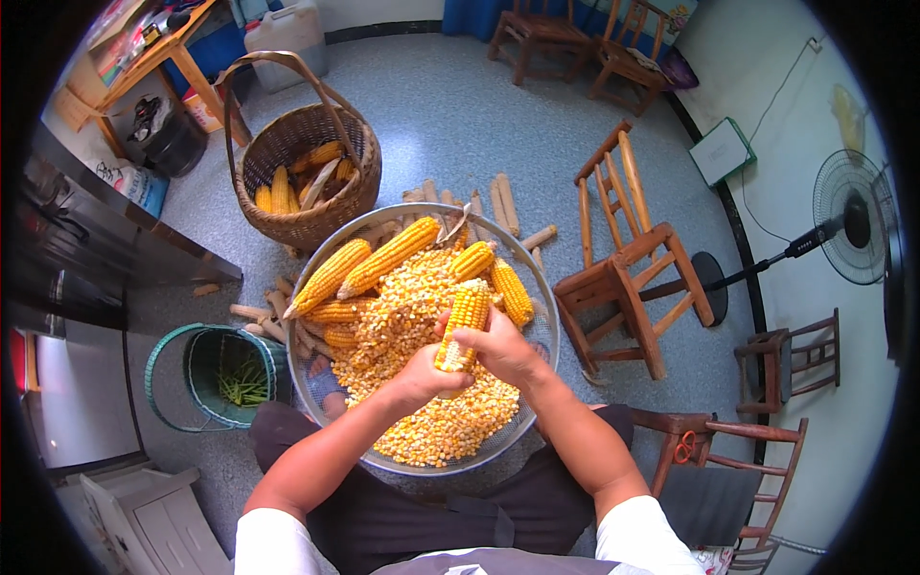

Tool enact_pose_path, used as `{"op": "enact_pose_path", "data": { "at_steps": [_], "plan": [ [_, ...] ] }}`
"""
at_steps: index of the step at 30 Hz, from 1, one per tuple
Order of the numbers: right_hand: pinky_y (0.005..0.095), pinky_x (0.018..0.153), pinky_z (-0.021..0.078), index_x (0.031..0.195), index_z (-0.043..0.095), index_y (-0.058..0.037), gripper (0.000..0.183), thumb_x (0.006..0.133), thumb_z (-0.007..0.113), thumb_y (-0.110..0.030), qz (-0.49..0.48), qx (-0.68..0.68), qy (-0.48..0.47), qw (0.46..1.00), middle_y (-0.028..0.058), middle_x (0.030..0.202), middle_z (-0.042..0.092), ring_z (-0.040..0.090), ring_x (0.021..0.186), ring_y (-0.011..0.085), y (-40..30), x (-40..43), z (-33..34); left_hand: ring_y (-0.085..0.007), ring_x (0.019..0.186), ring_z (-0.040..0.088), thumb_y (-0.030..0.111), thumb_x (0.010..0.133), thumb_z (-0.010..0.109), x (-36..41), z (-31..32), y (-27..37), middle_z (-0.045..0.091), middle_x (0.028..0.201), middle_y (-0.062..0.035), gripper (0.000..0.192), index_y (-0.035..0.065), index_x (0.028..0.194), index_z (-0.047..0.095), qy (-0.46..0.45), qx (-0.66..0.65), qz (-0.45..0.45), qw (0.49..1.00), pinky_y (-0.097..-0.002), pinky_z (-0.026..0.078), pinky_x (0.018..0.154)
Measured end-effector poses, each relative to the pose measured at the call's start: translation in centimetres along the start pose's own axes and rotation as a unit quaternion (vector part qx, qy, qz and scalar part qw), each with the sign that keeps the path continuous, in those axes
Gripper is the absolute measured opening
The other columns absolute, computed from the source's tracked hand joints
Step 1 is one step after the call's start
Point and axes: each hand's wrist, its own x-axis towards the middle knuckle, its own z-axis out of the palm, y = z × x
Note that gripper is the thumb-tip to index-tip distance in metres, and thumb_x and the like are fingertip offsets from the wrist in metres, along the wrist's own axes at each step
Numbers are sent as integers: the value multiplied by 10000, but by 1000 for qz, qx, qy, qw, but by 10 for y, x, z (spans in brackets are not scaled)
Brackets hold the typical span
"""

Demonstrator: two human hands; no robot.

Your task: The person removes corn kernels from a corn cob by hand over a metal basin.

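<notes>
Both my hands hold one dried ear of yellow corn (467, 316) above a round mesh sieve (552, 309). My left hand (431, 375) grips its lower end, where the kernels look paler. My right hand (499, 345) wraps its right side, thumb across the front. Loose corn kernels (424, 424) are heaped in the sieve under my hands. Whole ears, such as a long one (392, 257) at the upper left and a shorter one (512, 291) at the right, lie around the heap. Part of the held ear is hidden by my fingers.
A wicker basket (309, 230) with more ears stands beyond the sieve's left side. Bare cobs (504, 205) lie on the floor behind the sieve and at its left. A green basket (277, 359) with green stalks is at left; a wooden chair (618, 287) and standing fan (852, 219) are at right.
</notes>
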Motion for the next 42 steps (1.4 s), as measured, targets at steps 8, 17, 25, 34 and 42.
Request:
{"op": "enact_pose_path", "data": {
  "at_steps": [8, 17, 25, 34, 42],
  "plan": [
    [364, 896, 517, 1176, 478, -16, 400, 834, 684, -42, -2, 19, -11, 1000, 83, 1059, 590, 619, 985, 202, 3, 3, -3, -92, 725, 578, 143, 719, 745, -1, 1, -1, 605, 830, -7, 325, 32, 981, 590, 40, 82, 15, 996, -265, 480, 645],
    [331, 827, 529, 1144, 493, -30, 452, 773, 752, -36, -30, -52, 43, 997, 58, 997, 602, 632, 916, 171, 15, 2, 2, -117, 782, 591, 134, 700, 741, 1, 5, -8, 627, 876, -41, 354, -5, 991, 595, 96, 214, 64, 970, -279, 489, 700],
    [343, 846, 520, 1095, 531, -24, 362, 797, 732, -73, 3, 33, 24, 999, 69, 974, 612, 627, 934, 184, 5, 4, 2, -124, 752, 603, 155, 687, 738, 2, 4, -4, 637, 828, -44, 346, 4, 967, 603, 115, 240, 86, 960, -290, 495, 680],
    [355, 855, 521, 1156, 476, -20, 445, 785, 721, -36, 10, 12, -11, 1000, 88, 1008, 602, 619, 952, 198, 6, 3, -2, -92, 673, 575, 143, 697, 739, 3, 0, -6, 604, 746, -8, 280, 21, 915, 611, 84, 137, 32, 986, -266, 467, 599],
    [370, 928, 502, 1368, 266, -52, 755, 775, 732, -17, 20, -40, -32, 998, 117, 1138, 557, 588, 1043, 203, -9, -2, -2, -100, 761, 545, 105, 761, 719, 0, 1, -1, 547, 884, -4, 420, 36, 1118, 509, -25, -53, -15, 998, -262, 457, 655]
  ]
}}
